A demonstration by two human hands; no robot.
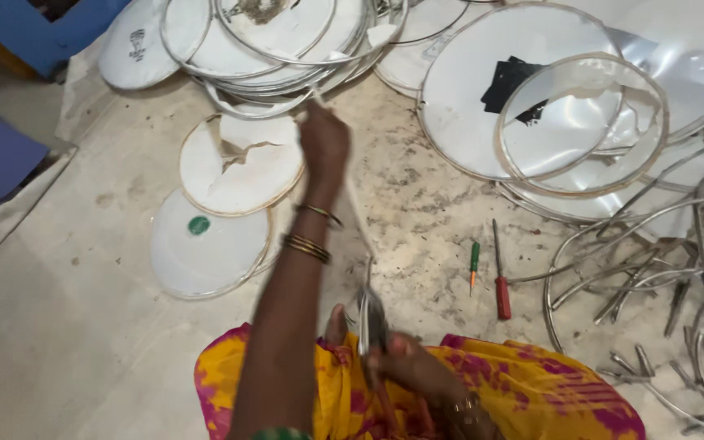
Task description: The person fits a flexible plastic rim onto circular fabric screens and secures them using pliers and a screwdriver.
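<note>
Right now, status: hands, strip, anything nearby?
Left hand raised, grip closed on pale strip. Right hand low, closed on pliers at the strip's near end. Two screwdrivers lie right; torn white discs left.

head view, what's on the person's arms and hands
Both arms are bare, with no sleeves or gloves. The left hand has thin gold-coloured bangles on its wrist and forearm. The right hand has a bangle or bracelet at its wrist, too blurred to detail.

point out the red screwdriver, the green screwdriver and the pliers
red screwdriver (503,297), head view, on its red handle
green screwdriver (474,256), head view, on its green handle
pliers (370,319), head view, on the metal jaws
</note>
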